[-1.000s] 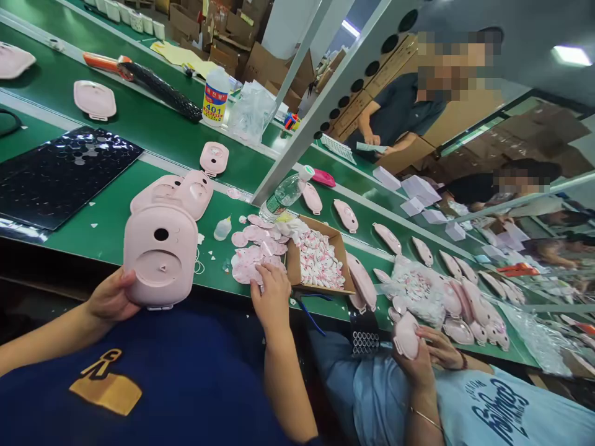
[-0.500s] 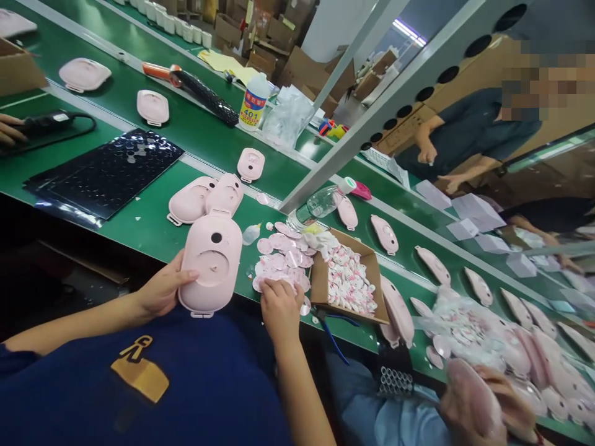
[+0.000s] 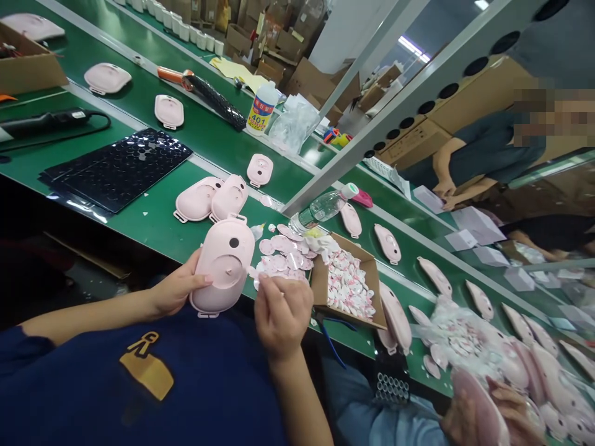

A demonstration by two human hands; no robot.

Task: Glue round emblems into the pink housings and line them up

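My left hand [image 3: 179, 288] grips the lower left side of a pale pink oval plastic shell [image 3: 222, 248], thumb on its face. The shell has a round recess with a small peg, a black round spot and a loop at each end. Just right of it, my right hand [image 3: 283, 316] is closed in a pinch, with the edge of a thin pink disc [image 3: 253, 272] showing at the fingertips. Behind that hand lies a pile of pink discs [image 3: 283, 248]. A cardboard box [image 3: 320, 279] beside the pile holds many small white-and-pink pieces [image 3: 351, 282].
More pink shells [image 3: 198, 197] lie on the green bench [image 3: 153, 232]. A clear bottle [image 3: 320, 210] leans near a metal post [image 3: 320, 170]. Black sheets [image 3: 121, 167] lie at left; a 401 bottle [image 3: 261, 108] stands behind. At lower right a co-worker's hands [image 3: 511, 409] hold a shell.
My right hand has lifted from the disc pile toward the shell, fingers now pinched with a pink disc. The shell has shifted slightly right in the view. A hand at far left has left the view.
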